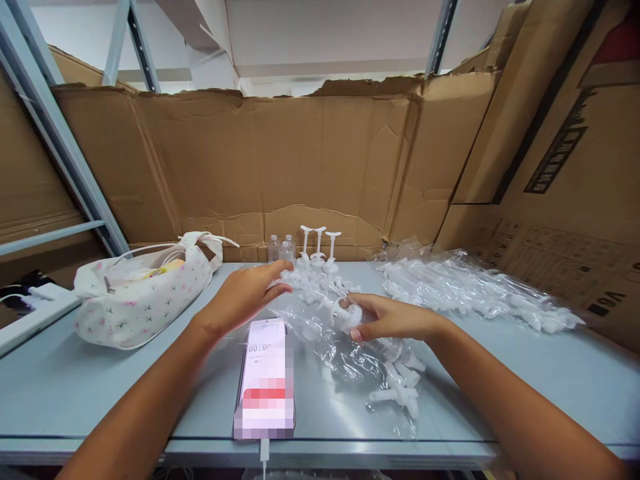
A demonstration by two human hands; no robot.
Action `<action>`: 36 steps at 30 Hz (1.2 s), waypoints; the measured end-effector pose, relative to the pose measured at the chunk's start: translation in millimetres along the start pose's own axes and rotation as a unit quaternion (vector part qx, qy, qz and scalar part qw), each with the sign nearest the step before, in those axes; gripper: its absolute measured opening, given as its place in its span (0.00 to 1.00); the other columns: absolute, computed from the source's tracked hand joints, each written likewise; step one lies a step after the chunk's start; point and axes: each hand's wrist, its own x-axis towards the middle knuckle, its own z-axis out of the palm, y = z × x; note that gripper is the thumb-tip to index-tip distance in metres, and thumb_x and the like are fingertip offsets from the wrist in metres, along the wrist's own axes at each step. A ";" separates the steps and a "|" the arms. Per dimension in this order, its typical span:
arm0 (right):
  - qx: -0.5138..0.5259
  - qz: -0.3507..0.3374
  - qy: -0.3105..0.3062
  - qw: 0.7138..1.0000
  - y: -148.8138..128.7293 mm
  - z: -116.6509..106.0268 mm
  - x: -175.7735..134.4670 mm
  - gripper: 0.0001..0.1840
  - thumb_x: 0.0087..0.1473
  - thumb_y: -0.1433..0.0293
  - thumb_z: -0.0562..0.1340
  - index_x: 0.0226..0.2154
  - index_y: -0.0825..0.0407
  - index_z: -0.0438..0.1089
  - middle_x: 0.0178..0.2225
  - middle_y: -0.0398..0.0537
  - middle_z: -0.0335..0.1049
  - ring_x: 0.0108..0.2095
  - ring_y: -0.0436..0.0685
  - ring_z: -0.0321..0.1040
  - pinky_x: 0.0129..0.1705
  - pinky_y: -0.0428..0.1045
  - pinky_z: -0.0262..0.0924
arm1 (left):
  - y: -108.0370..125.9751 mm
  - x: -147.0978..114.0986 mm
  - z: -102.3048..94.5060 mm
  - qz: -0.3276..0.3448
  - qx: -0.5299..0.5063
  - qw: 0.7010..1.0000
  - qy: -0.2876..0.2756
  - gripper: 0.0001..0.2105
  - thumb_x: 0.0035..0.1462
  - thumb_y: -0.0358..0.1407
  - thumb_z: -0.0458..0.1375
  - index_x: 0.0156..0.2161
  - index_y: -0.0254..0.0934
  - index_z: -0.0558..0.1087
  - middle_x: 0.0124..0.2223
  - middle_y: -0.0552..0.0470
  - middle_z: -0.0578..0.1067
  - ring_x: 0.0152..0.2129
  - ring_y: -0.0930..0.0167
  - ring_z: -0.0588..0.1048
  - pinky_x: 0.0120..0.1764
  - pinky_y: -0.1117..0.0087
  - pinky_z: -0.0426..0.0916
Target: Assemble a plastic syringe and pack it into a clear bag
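My left hand [263, 285] reaches over the left side of a pile of small white plastic parts [317, 283]. Its thumb and fingers are apart, and I see nothing between them. My right hand [383, 317] is closed around a white plastic piece [347, 316] that looks like a pump head, partly covered by the fingers. Under and beside it spreads a clear plastic bag [353, 363] with more white pump-like parts [403, 390] at its near right end. Beyond the pile, three white T-shaped pumps [320, 243] stand upright, beside small clear bottles [287, 250].
A phone [265, 373] showing a timer lies near the front edge, its cable hanging over. At left sit a flowered cloth bag [145, 300] and a white power strip [37, 317]. Another clear bag of white parts [465, 287] lies right. Cardboard [300, 160] walls the back.
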 end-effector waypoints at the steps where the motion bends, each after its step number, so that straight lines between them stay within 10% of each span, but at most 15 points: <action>1: 0.005 -0.001 -0.001 1.000 -0.3 0.5 -0.1 0.25 0.44 0.57 0.65 0.43 0.50 0.64 0.32 0.44 0.65 0.31 0.52 0.62 0.30 0.46 0.58 | 0.4 0.2 0.0 -0.011 -0.012 1.000 -0.005 0.13 0.60 0.45 0.49 0.48 0.46 0.65 0.38 0.53 0.77 0.30 0.66 0.75 0.30 0.68 0.66; 15: 0.070 -0.045 -0.066 0.994 -11.5 11.3 -1.5 0.22 0.44 0.60 0.66 0.40 0.51 0.63 0.36 0.43 0.64 0.35 0.52 0.63 0.35 0.46 0.60 | 6.3 7.6 17.5 -0.043 -0.073 0.978 0.189 0.14 0.60 0.42 0.49 0.25 0.38 0.59 0.24 0.56 0.64 0.21 0.73 0.64 0.26 0.71 0.58; 21: 0.088 -0.037 -0.071 0.993 -5.1 8.5 -1.2 0.23 0.43 0.60 0.67 0.40 0.51 0.62 0.33 0.42 0.64 0.32 0.50 0.63 0.33 0.46 0.60 | 8.4 3.5 17.7 -0.083 -0.349 0.928 0.097 0.15 0.62 0.46 0.44 0.29 0.38 0.63 0.25 0.56 0.68 0.23 0.72 0.73 0.27 0.70 0.68; 27: 0.130 -0.001 0.031 0.991 0.4 1.8 0.4 0.28 0.47 0.57 0.64 0.48 0.50 0.59 0.35 0.48 0.68 0.34 0.55 0.67 0.36 0.51 0.62 | 0.7 3.1 18.8 -0.095 -0.244 0.934 0.242 0.13 0.59 0.43 0.51 0.46 0.40 0.65 0.47 0.47 0.70 0.47 0.65 0.68 0.50 0.58 0.61; 30: 0.182 -0.011 0.077 0.980 -1.5 4.8 3.0 0.30 0.47 0.56 0.63 0.50 0.49 0.58 0.39 0.50 0.67 0.36 0.57 0.68 0.37 0.52 0.63 | -0.1 4.4 26.1 -0.162 -0.388 0.897 0.139 0.25 0.57 0.45 0.53 0.57 0.41 0.54 0.56 0.42 0.64 0.49 0.63 0.67 0.50 0.57 0.63; 36: 0.279 -0.025 0.096 0.955 -4.3 21.2 8.5 0.32 0.46 0.57 0.65 0.52 0.46 0.55 0.47 0.53 0.64 0.44 0.60 0.66 0.40 0.53 0.64 | 20.4 -2.5 39.6 -0.197 -0.631 0.723 -0.202 0.31 0.56 0.45 0.55 0.61 0.36 0.51 0.55 0.36 0.66 0.38 0.66 0.74 0.45 0.61 0.68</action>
